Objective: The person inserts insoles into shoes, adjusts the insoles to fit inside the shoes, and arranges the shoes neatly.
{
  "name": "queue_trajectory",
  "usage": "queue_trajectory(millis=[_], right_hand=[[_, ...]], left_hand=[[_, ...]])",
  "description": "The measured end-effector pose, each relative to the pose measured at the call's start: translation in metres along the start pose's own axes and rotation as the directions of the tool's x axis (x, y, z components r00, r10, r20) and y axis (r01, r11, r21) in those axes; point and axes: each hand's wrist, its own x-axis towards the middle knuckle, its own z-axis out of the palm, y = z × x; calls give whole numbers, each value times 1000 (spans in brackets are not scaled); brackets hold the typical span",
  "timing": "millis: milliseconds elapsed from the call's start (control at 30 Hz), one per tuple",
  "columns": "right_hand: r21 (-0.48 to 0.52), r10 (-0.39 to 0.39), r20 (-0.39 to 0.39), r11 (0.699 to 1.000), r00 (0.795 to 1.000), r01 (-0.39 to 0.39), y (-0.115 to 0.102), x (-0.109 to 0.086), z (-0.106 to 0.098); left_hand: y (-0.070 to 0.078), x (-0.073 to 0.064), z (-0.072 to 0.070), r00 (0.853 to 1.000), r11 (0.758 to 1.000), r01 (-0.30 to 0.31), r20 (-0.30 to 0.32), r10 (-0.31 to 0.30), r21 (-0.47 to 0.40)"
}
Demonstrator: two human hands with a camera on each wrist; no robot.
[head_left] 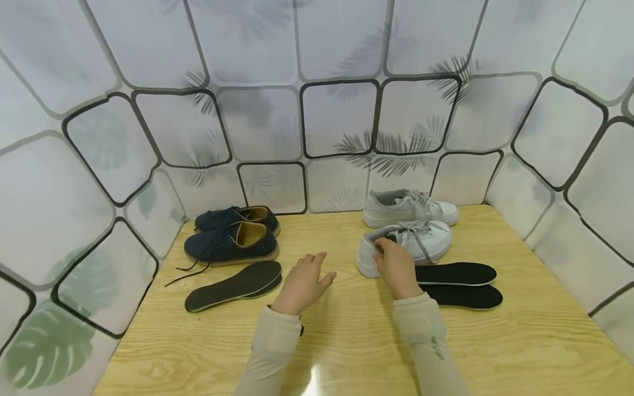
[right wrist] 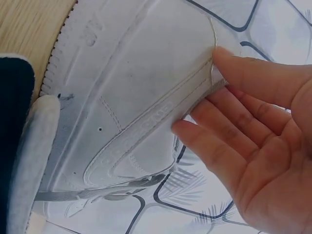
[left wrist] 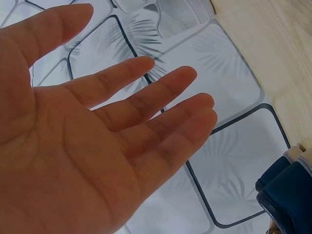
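At the near white sneaker (head_left: 432,240), my right hand (head_left: 398,268) holds the edge of the ankle opening. In the right wrist view, the thumb of the right hand (right wrist: 265,126) lies against the collar near the heel, while the other fingers are at the opening's rim. The sneaker (right wrist: 131,83) shows its stitched side panel and grey lace. My left hand (head_left: 303,281) hovers over the wood between the two pairs of shoes, holding nothing. Its palm and spread fingers show in the left wrist view, the left hand (left wrist: 97,131) being nearest the dark insoles (head_left: 235,286).
Behind the near sneaker stands its white mate (head_left: 408,210). Two black insoles (head_left: 458,273) lie side by side in front of the sneakers. Navy lace-up shoes (head_left: 230,245) stand at left, laces trailing on the table (head_left: 342,341). Patterned cloth walls (head_left: 342,121) enclose the table's back and sides.
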Motion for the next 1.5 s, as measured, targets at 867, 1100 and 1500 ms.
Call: queue_trajectory(millis=[867,1100,1500], right_hand=[[97,-107,291,992,951,82,-34,-4,-7],[129,-160,358,984,920,121,-37,-4,-11],[166,-213,461,974,861,153,-36,-5,-22]], left_hand=[[-1,2,3,999,999,-48,-2,48,-24],[1,5,3,987,984,-162,4,163,-81],[3,6,2,978,977,-179,85,189,-119]])
